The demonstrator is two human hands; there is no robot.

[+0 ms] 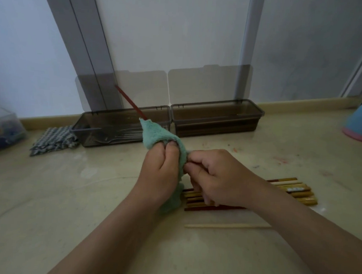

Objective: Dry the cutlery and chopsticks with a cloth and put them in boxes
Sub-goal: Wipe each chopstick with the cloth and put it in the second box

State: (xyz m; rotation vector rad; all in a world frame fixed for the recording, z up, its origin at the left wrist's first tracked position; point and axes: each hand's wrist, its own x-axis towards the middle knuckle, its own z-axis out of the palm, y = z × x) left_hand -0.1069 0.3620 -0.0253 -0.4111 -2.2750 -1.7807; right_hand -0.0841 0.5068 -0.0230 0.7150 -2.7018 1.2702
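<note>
Above the floor, left hand [161,169] wrapping green cloth [155,134] around red chopstick [129,101]

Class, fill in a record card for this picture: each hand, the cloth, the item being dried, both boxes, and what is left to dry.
Left hand: grips the green cloth around the red chopstick
Right hand: pinches the cloth's near edge
Red chopstick: far end sticks out of the cloth, pointing away
Left box: lid open, cutlery inside
Right box: lid open, contents unclear
Left to dry: chopstick pile on the floor, partly behind the right hand; one pale chopstick lying apart, nearer
</note>
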